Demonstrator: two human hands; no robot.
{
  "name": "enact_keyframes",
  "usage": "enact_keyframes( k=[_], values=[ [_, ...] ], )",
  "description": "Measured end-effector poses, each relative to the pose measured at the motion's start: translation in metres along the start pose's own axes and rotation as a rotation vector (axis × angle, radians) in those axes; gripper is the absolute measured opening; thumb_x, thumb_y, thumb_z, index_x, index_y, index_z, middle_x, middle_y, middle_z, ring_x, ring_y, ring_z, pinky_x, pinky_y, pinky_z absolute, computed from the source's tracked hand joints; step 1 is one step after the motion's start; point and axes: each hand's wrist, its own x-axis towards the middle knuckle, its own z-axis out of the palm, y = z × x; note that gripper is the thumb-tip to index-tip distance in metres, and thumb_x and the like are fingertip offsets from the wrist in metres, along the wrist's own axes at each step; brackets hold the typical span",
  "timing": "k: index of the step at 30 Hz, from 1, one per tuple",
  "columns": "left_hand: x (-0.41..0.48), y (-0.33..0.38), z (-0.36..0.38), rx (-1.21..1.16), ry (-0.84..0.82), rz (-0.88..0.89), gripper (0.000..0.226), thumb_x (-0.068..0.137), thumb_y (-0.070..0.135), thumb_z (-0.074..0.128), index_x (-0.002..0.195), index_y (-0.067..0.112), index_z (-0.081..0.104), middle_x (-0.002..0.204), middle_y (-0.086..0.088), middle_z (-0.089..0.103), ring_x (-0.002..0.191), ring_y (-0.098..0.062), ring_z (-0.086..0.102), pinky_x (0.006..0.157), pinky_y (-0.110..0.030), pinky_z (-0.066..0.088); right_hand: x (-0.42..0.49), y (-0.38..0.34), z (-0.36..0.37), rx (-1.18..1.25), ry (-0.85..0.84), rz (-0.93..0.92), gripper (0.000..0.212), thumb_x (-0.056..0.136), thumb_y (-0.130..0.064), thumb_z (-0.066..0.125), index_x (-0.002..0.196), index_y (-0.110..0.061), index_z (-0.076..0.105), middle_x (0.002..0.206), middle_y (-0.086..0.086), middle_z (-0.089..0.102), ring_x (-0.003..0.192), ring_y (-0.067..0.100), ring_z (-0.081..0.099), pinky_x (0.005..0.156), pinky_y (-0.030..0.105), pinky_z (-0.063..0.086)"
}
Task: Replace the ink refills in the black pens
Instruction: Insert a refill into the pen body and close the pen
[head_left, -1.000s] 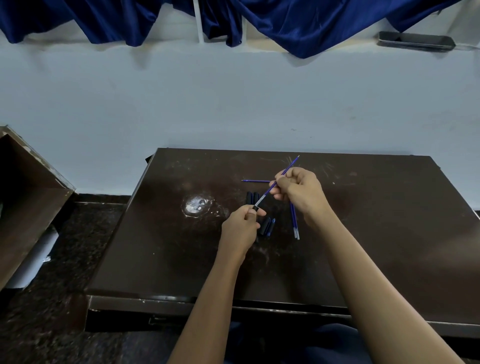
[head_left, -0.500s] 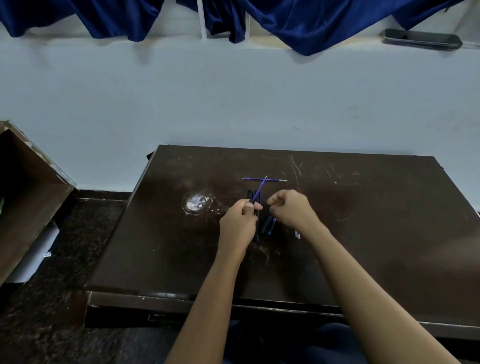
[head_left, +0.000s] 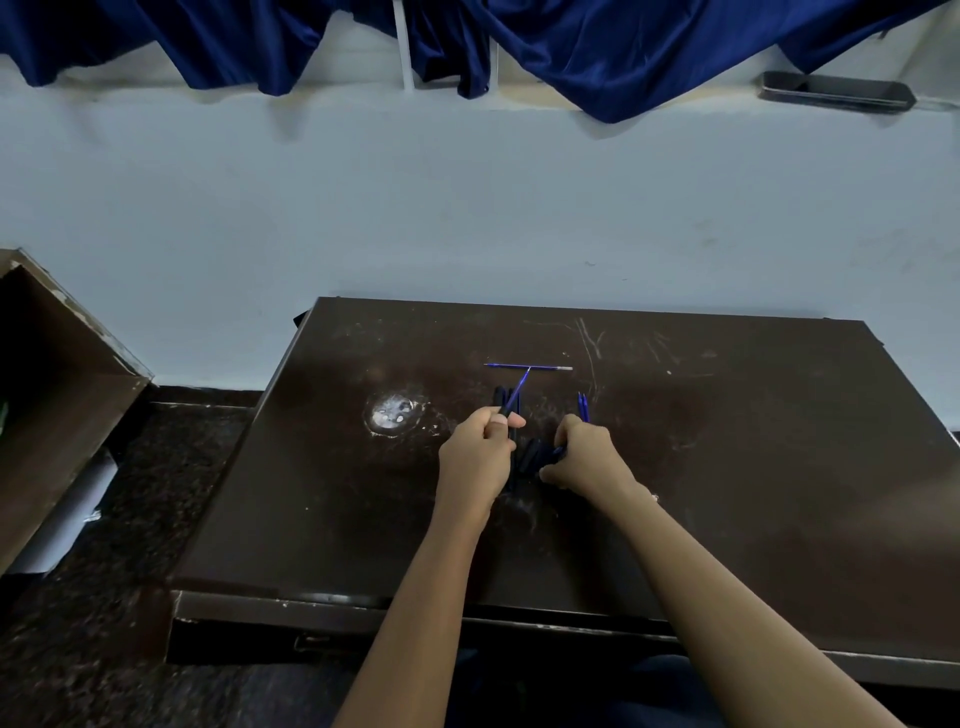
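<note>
My left hand (head_left: 480, 452) is curled round a black pen barrel (head_left: 512, 460), thumb pressed over the top. A blue refill (head_left: 518, 391) sticks out of my fist and slants up and away to the right. My right hand (head_left: 587, 458) is lowered onto the loose black pen parts (head_left: 534, 457) just beside it, fingers bent down among them. I cannot tell whether they have hold of one. Two more blue refills (head_left: 583, 405) lie side by side just past my right knuckles, and another refill (head_left: 527, 367) lies crosswise farther back, near the tip of the one I hold. Everything sits on a scratched dark brown table (head_left: 753, 467) with a worn pale patch (head_left: 392, 413) to the left.
</note>
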Motion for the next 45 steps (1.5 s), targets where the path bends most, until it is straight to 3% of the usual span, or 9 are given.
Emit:
enact_keyframes(
  k=[3,7,12,16,22,28,35,40,45],
  values=[
    [0.001,-0.001,0.000,0.000,-0.009,-0.004,0.031,0.100,0.024,0.034,0.090,0.027,0.063,0.087,0.004,0.057,0.073,-0.002,0.052,0.054,-0.015,0.036,-0.003,-0.003,-0.016,0.142,0.040,-0.013,0.017,0.080,-0.006,0.072,0.082,-0.009,0.055,0.076,0.010,0.066,0.062,0.021,0.069,0.067,0.037,0.061],
    [0.003,-0.004,0.001,0.002,-0.041,-0.016,0.029,0.099,0.026,0.036,0.091,0.029,0.064,0.079,0.004,0.057,0.064,-0.004,0.050,0.052,-0.015,0.036,-0.008,-0.013,-0.047,0.396,0.189,-0.108,0.012,0.075,-0.007,0.074,0.081,-0.006,0.063,0.061,0.006,0.066,0.049,0.012,0.063,0.055,0.023,0.056],
    [0.003,-0.004,0.003,-0.002,-0.049,-0.012,0.030,0.099,0.026,0.037,0.089,0.028,0.065,0.079,0.003,0.058,0.066,-0.006,0.051,0.055,-0.017,0.038,-0.014,-0.026,-0.066,0.854,0.238,-0.139,0.015,0.073,0.002,0.066,0.074,-0.011,0.060,0.062,-0.005,0.069,0.056,0.010,0.060,0.057,0.022,0.051],
    [0.003,-0.004,0.003,-0.013,-0.054,-0.005,0.030,0.099,0.025,0.037,0.091,0.026,0.066,0.081,0.001,0.059,0.069,-0.007,0.051,0.058,-0.019,0.039,-0.015,-0.032,-0.069,1.045,0.217,-0.152,0.012,0.082,-0.001,0.061,0.083,-0.013,0.060,0.077,0.005,0.071,0.059,0.007,0.062,0.057,0.019,0.051],
    [0.002,-0.004,0.002,-0.004,-0.069,0.006,0.029,0.099,0.024,0.037,0.092,0.026,0.066,0.082,0.004,0.058,0.072,-0.004,0.051,0.058,-0.019,0.038,-0.013,-0.037,-0.064,1.048,0.210,-0.156,0.014,0.086,-0.002,0.061,0.100,-0.006,0.060,0.079,0.005,0.070,0.062,0.007,0.065,0.058,0.017,0.054],
    [0.002,-0.005,0.002,-0.007,-0.067,0.003,0.029,0.099,0.025,0.038,0.094,0.026,0.066,0.080,0.005,0.058,0.071,-0.003,0.051,0.058,-0.019,0.037,-0.015,-0.040,-0.060,0.920,0.098,-0.174,0.014,0.086,-0.001,0.062,0.100,-0.005,0.059,0.080,0.008,0.069,0.065,0.010,0.066,0.059,0.017,0.054],
    [0.000,-0.004,0.002,-0.040,-0.038,0.018,0.039,0.097,0.038,0.039,0.076,0.023,0.069,0.069,0.007,0.058,0.063,-0.005,0.052,0.057,-0.021,0.039,-0.016,-0.045,-0.049,0.830,-0.002,-0.170,0.013,0.085,-0.003,0.064,0.096,-0.010,0.063,0.092,0.017,0.072,0.069,0.014,0.067,0.061,0.020,0.056],
    [0.000,-0.003,0.002,-0.077,0.020,-0.018,0.052,0.094,0.048,0.038,0.052,0.023,0.056,0.054,0.006,0.057,0.054,-0.009,0.054,0.048,-0.024,0.035,-0.016,-0.046,-0.049,0.895,-0.012,-0.150,0.009,0.085,-0.006,0.065,0.092,-0.012,0.063,0.082,0.009,0.071,0.062,0.009,0.066,0.058,0.018,0.054],
    [0.003,0.001,0.004,-0.129,0.007,-0.025,0.050,0.096,0.044,0.032,0.060,0.023,0.059,0.055,0.007,0.055,0.047,-0.007,0.049,0.047,-0.024,0.033,-0.017,-0.050,-0.049,0.906,-0.009,-0.151,0.009,0.085,-0.008,0.065,0.095,-0.009,0.064,0.076,0.005,0.069,0.060,0.007,0.064,0.058,0.018,0.054]
  ],
)
